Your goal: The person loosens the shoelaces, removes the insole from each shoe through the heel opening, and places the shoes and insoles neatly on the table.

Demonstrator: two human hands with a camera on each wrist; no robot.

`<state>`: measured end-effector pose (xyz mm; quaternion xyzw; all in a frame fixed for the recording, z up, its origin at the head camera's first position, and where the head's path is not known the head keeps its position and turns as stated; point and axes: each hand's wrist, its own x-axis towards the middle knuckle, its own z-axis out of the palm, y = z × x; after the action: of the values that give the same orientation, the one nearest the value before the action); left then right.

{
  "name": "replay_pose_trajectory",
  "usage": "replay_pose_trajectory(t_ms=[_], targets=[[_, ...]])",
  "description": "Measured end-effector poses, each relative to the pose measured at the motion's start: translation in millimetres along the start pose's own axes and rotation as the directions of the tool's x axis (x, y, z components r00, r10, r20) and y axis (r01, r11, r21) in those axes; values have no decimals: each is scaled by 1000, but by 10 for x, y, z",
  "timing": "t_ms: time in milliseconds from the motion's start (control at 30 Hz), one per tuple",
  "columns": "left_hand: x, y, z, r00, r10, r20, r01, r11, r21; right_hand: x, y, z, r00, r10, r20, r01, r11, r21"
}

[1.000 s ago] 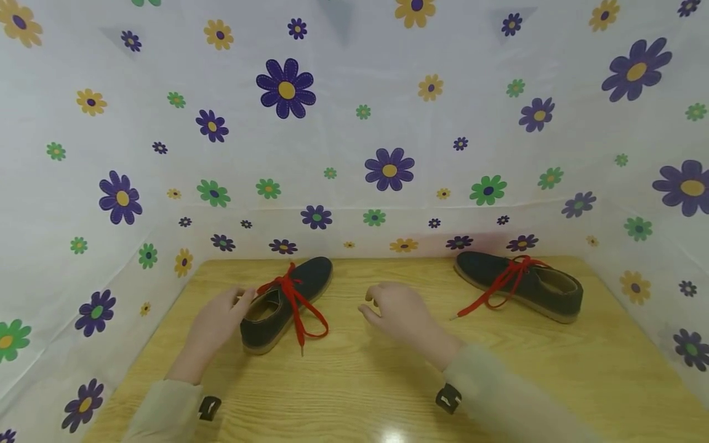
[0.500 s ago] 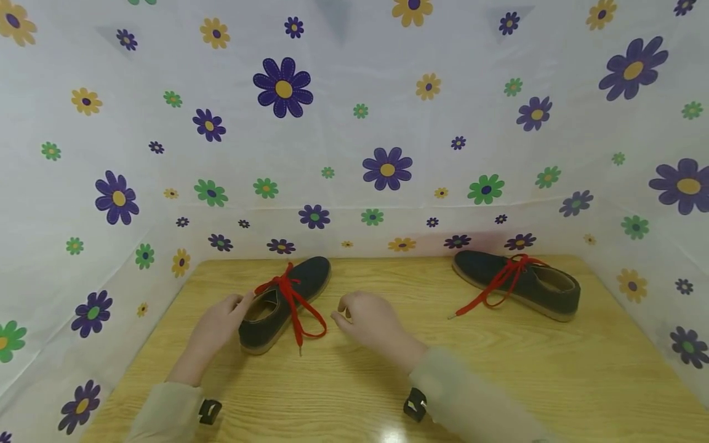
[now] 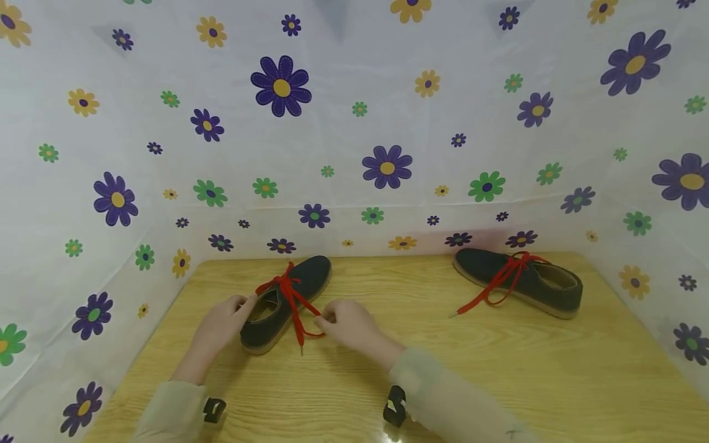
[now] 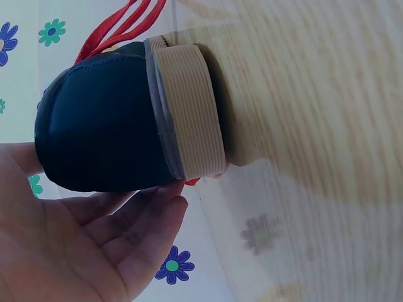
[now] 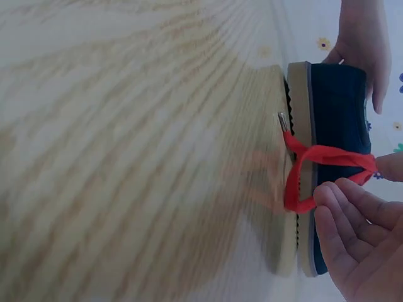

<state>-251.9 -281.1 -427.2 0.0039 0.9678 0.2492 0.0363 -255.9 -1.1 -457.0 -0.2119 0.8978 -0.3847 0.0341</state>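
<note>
A dark blue shoe [image 3: 312, 277] with a tan sole stands on the left of the wooden table, toe pointing back and right. Its red shoelace [image 3: 290, 295] is tied, with a loop and a metal-tipped end hanging over the near side. My left hand [image 3: 221, 323] holds the shoe's left side by the opening; in the left wrist view its fingers lie along the side, with the thumb partly hidden behind the heel. At the loop, my right hand [image 3: 349, 323] pinches the lace between thumb and fingers, as the lace [image 5: 334, 155] in the right wrist view shows.
A matching dark shoe [image 3: 554, 301] with a red lace [image 3: 493, 286] stands at the back right of the table [image 3: 498, 375]. Flower-printed white sheeting [image 3: 343, 135] rises behind the table and along both sides.
My right hand has moved left across the table to the shoelace loop and taken hold of it. The left hand stays at the left shoe, and both shoes keep their places.
</note>
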Motion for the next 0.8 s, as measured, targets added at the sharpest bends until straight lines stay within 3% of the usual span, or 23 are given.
replay_pose_trajectory(t_ms=[167,433,800], targets=[[34,-2,13,1000,2,-4,-2,1000,20,18,-31,112,1000,-6,17,4,996,94],[119,-26,-4,998,56,-14,-54,995,80,84,-134,251,999,38,38,-45,976,215],[155,-11,-51,999,38,30,-41,995,96,160,-285,339,995,83,61,-97,951,294]])
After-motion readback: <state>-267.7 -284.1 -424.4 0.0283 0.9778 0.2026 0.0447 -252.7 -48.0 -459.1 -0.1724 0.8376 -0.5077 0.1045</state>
